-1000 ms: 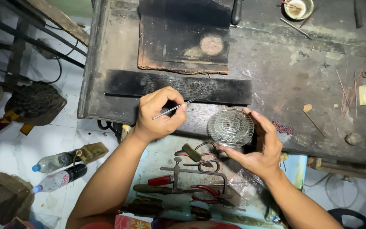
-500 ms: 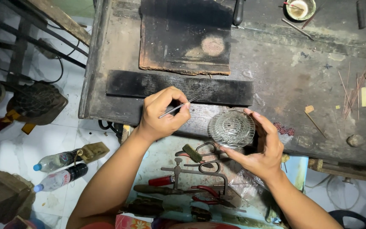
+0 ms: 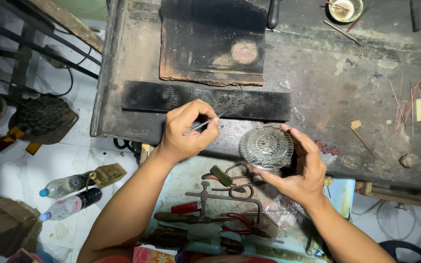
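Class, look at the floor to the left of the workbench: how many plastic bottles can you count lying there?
2. One clear bottle with a blue cap lies beside a small wooden block; a darker bottle lies just below it. Others may be hidden under the workbench.

We hold the wire dome (image 3: 267, 147) at the surface's (image 3: 337, 92) near edge, the plank (image 3: 205, 100) behind it, tools (image 3: 220, 214) below.
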